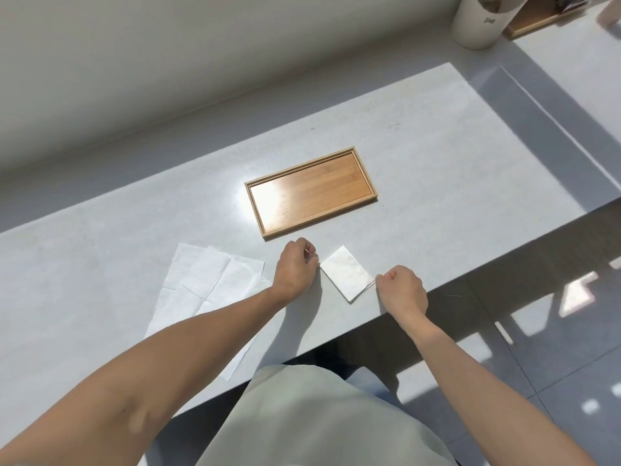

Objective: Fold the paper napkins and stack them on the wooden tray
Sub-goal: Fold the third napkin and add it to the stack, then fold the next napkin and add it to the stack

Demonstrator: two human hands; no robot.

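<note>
A small folded white napkin (346, 274) lies flat on the grey table, just in front of the wooden tray (311, 191), which holds nothing. My left hand (295, 267) pinches the napkin's left corner with curled fingers. My right hand (401, 290) is curled at the napkin's right corner, touching its edge. Several unfolded white napkins (205, 290) lie overlapping to the left, partly under my left forearm.
The table's front edge (470, 274) runs diagonally just right of my right hand, with tiled floor beyond. A white cylindrical container (480, 21) and a second wooden tray (534, 20) stand at the far right back. A wall borders the table's far side.
</note>
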